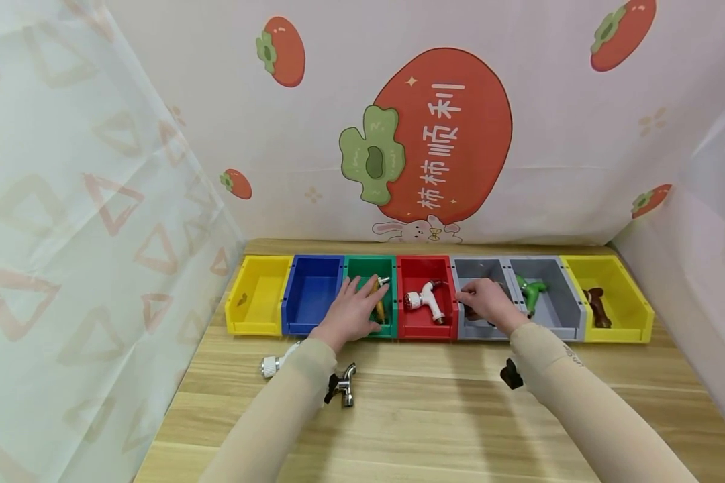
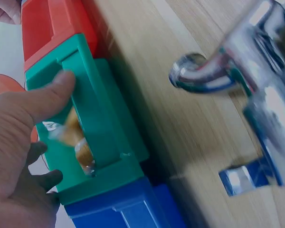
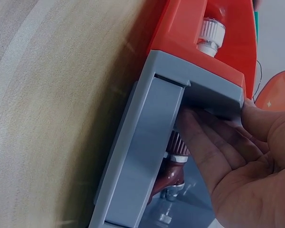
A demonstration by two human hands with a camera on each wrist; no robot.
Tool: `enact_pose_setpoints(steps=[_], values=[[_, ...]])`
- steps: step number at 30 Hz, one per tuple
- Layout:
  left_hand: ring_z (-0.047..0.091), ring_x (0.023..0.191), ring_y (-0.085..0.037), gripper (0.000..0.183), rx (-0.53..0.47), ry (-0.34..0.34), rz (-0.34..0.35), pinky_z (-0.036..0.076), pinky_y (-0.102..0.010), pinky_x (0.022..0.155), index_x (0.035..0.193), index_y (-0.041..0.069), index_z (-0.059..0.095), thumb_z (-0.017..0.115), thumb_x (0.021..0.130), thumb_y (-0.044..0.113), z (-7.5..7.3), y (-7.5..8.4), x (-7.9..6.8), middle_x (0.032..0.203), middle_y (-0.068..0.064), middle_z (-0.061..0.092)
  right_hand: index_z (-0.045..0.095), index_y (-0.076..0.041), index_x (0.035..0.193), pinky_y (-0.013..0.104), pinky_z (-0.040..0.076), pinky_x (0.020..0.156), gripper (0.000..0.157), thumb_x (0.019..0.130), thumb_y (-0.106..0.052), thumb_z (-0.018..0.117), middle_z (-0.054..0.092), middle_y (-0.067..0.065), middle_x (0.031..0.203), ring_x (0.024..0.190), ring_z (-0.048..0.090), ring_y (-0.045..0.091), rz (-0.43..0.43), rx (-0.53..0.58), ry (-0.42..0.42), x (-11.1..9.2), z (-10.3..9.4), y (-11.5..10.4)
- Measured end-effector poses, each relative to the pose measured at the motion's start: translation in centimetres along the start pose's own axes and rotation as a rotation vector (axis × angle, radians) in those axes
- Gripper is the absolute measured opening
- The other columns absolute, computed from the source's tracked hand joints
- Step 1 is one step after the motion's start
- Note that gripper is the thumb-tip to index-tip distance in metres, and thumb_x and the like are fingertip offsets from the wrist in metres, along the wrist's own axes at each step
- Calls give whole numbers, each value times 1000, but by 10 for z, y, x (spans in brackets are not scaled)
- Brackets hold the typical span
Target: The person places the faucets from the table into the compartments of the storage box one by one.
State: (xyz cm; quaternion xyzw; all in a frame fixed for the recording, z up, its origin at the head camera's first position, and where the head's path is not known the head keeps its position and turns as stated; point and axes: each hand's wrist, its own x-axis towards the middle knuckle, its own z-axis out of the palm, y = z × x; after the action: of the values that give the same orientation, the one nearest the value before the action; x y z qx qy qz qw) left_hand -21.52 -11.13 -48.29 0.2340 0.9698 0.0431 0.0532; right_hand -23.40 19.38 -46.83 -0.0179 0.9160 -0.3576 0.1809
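My left hand is over the green bin, its fingers spread. Inside that bin lies a yellow-brown tap, partly under the hand. My right hand is at the left wall of a grey bin. The right wrist view shows its fingers inside and its thumb at the rim, pinching the wall beside the red bin. A dark red-brown tap lies in this grey bin, below the fingers. In the red bin rests a white tap.
A chrome tap and a white tap lie on the wooden table, near my left forearm. A green tap is in the second grey bin, a brown one in the right yellow bin. Blue and yellow bins stand left.
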Motion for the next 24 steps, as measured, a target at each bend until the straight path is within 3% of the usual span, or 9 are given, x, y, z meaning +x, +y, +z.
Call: enact_pose_setpoints(steps=[8, 16, 24], values=[[12, 156, -43, 86, -36, -44, 2, 9, -57, 127, 162, 24, 34, 76, 91, 47, -7, 0, -16, 170, -7, 22, 71, 3, 119, 42, 63, 82, 31, 105, -22, 60, 71, 19, 111, 84, 73, 22, 9, 1, 0, 1, 0, 1], [15, 155, -45, 87, -58, -38, -13, 17, -63, 124, 161, 24, 36, 76, 89, 52, -13, -2, -53, 169, -8, 25, 71, 3, 120, 42, 62, 83, 32, 105, -23, 60, 71, 19, 111, 84, 73, 21, 7, -7, 2, 1, 1, 1], [20, 153, -48, 87, -13, -20, -43, 21, -65, 122, 160, 25, 39, 75, 88, 57, -4, -1, -89, 167, -9, 29, 71, 3, 121, 42, 62, 82, 32, 105, -23, 60, 70, 19, 113, 85, 73, 21, 4, -3, -4, 1, 1, 1]])
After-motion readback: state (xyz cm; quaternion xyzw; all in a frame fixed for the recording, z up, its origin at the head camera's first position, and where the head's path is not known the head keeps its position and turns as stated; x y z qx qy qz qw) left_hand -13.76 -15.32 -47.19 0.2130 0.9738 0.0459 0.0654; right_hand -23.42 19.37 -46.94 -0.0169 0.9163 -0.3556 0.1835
